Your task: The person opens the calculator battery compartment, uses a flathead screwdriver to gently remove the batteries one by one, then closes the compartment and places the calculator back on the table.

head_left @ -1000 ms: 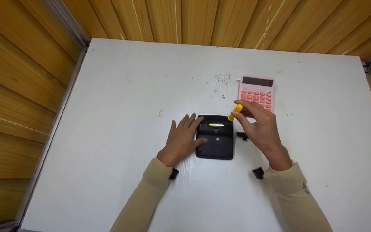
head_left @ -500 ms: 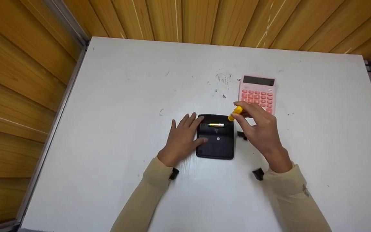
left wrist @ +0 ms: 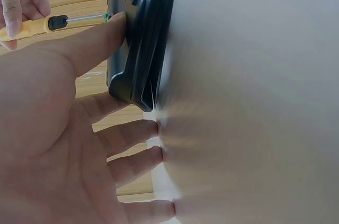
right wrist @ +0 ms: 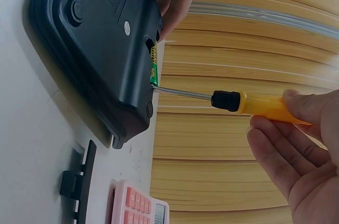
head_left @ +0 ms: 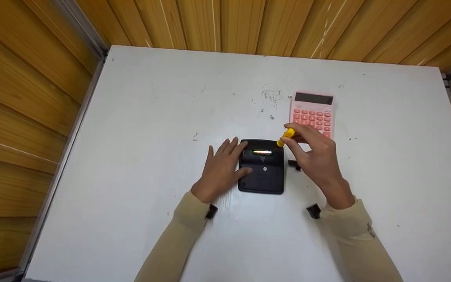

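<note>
A black calculator (head_left: pixel 262 180) lies face down on the table, a green and yellow battery (right wrist: pixel 154 62) visible in the uncovered slot in its back. My left hand (head_left: pixel 221 168) steadies it, thumb on the back and index finger at the upper left corner. The other left fingers are spread, their tips on the tabletop in the left wrist view. Between thumb and fingertips, my right hand (head_left: pixel 317 156) pinches the yellow handle of a screwdriver (right wrist: pixel 265 106). In the right wrist view, its metal tip reaches into the slot at the battery's end.
A small black battery cover (head_left: pixel 294 164) rests on the table just right of the black calculator. Farther back is a pink calculator (head_left: pixel 313 105), partly behind the right hand. Wood-patterned panels (head_left: pixel 237 23) stand along the far and side edges of the white table (head_left: pixel 151 117).
Hands, screwdriver and black calculator keep nearly the same places. The battery still sits in its slot.
</note>
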